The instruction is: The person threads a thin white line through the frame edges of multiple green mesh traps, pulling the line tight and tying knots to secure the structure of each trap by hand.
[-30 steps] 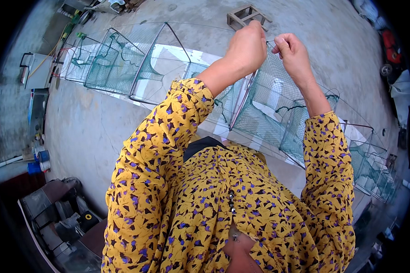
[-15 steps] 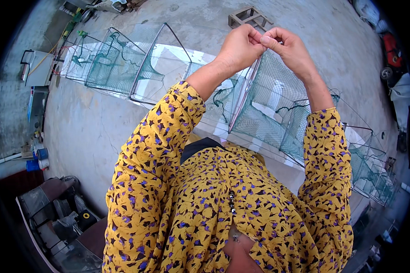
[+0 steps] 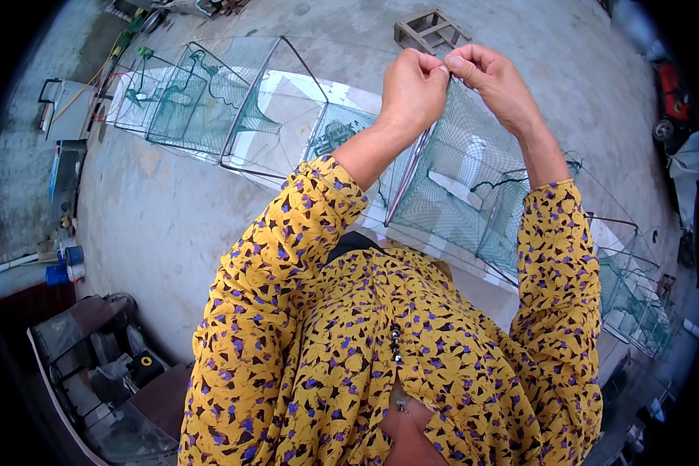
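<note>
A long green mesh fishing trap (image 3: 462,167) with dark, squared wire frames stretches across in front of me, from far left to lower right. At the top corner of one of its middle frames, both my hands meet, nearly touching. My left hand (image 3: 412,92) is closed in a pinch of thumb and forefinger at that corner. Just beside it, my right hand (image 3: 491,81) pinches the net's upper edge, with the mesh hanging below. Any thread or cord between the fingertips is too small to make out.
White sheeting (image 3: 287,93) lies beneath the trap on the concrete floor (image 3: 147,225). A small wooden stool frame (image 3: 431,29) stands beyond my hands. At lower left is a vehicle with dark seats (image 3: 101,373); blue containers (image 3: 58,273) stand behind it. A red machine (image 3: 670,89) is at far right.
My left hand has turned more upright at the wrist, and its forearm has shifted a little to the right. My right hand stays nearly in place, still pinching at the frame's corner.
</note>
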Motion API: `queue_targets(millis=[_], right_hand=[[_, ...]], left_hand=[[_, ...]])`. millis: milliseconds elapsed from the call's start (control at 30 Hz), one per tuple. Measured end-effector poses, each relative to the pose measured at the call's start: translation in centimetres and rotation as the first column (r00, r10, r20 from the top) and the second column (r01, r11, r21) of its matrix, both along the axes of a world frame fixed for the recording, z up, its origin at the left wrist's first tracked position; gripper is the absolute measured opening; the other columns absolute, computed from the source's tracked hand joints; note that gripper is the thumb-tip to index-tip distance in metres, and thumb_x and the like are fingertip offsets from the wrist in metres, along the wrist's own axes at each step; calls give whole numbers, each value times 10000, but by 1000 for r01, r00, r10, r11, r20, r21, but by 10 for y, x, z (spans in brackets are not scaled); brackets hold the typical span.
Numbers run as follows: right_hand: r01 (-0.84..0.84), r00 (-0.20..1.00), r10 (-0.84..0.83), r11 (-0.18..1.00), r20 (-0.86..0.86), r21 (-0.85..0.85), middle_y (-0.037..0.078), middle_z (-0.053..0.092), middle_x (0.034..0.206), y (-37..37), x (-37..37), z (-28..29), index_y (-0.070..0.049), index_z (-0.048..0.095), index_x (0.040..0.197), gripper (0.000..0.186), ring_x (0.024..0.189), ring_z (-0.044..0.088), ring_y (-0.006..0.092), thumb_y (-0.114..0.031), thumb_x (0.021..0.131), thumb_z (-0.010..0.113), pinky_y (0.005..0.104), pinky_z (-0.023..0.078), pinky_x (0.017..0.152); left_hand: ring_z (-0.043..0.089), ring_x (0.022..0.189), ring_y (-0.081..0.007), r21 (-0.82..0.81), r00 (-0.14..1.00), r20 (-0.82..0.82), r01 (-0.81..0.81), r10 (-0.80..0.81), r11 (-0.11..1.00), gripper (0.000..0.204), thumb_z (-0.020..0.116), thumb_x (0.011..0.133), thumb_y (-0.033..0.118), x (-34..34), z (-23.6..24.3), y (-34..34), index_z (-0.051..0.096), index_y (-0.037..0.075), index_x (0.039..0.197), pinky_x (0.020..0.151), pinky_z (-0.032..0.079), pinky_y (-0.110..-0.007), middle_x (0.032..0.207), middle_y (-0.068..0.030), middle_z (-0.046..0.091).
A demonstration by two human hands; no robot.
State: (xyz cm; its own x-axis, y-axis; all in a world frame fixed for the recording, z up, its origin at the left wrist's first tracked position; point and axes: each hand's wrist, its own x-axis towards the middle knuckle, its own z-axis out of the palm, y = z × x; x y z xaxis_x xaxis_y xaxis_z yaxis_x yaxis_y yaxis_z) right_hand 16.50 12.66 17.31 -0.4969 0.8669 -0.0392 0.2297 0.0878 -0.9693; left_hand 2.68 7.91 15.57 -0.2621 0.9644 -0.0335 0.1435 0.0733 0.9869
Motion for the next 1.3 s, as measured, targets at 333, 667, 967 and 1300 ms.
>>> queue_targets(millis=[333, 667, 967, 1300], right_hand=[[-48, 997, 50, 998, 52, -32, -52, 540, 779, -3, -3, -7, -41, 606, 936, 227, 704, 438, 25, -248, 848, 570, 191, 377, 642], [-166, 983, 178, 968, 49, -186, -24, 554, 770, -3, -3, -2, -3, 610, 888, 257, 716, 471, 54, -247, 809, 608, 196, 386, 635], [-221, 967, 245, 939, 62, -264, -39, 530, 753, 1, -3, -10, -36, 592, 855, 219, 675, 434, 43, -253, 822, 590, 174, 366, 602], [-179, 955, 221, 962, 197, -208, -13, 555, 742, -4, -8, 0, -40, 589, 840, 221, 653, 469, 67, -258, 807, 569, 200, 408, 608]], left_hand=[[531, 594, -121, -184, 937, 272, -174, 220, 967, 121, 620, 720, 84, 8, 5, -13, 551, -15, 728, 517, 439, -261, 665, -81, 581], [452, 558, -66, -292, 897, 381, -113, 224, 950, 112, 621, 742, 48, 1, 19, -27, 582, -33, 808, 480, 360, -200, 671, -17, 536], [410, 513, -84, -468, 778, 588, 106, 220, 877, 88, 565, 765, 42, -10, 6, -24, 545, 12, 685, 457, 328, -202, 611, -4, 475], [419, 513, -88, -462, 870, 446, 23, 210, 887, 56, 589, 742, 50, -6, 11, -24, 546, 15, 741, 469, 347, -224, 637, -12, 500]])
